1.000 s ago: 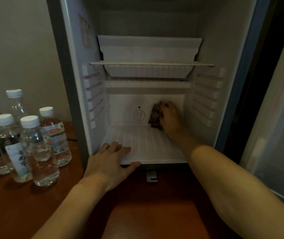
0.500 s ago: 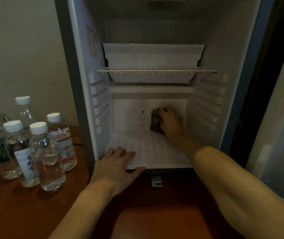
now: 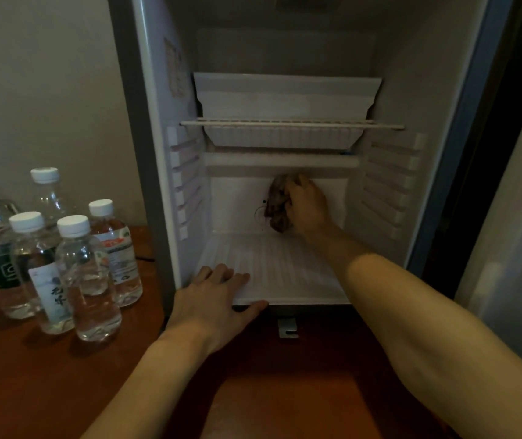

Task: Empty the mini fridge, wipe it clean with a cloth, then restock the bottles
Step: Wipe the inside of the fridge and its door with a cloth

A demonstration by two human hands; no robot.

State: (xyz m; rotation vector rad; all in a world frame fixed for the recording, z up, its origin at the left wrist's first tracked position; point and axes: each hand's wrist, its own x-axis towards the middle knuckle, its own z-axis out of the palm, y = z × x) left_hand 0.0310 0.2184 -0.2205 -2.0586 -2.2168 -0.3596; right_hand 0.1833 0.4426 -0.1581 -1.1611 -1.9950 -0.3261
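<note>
clear glossy plastic bottles [image 3: 85, 280] on polished wood table [image 3: 31, 375]; crumpled brown cloth [image 3: 277, 204]; ribbed white plastic fridge [image 3: 285, 264].

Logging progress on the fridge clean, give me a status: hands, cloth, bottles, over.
Right hand grips cloth against fridge back wall. Left hand flat on floor lip. Five bottles out on wooden surface. Nothing in the way.

Mini fridge [image 3: 158, 153] sits on the counter [image 3: 47, 375], door open. Five bottles [image 3: 85, 280] clustered on the counter left of it. Inside: wire shelf [image 3: 285, 123] up top, tray [image 3: 282, 137] just behind and under it. Right hand [image 3: 308, 205] and cloth [image 3: 278, 202] at the back wall above the floor; left hand [image 3: 212, 299] on the floor's front lip
</note>
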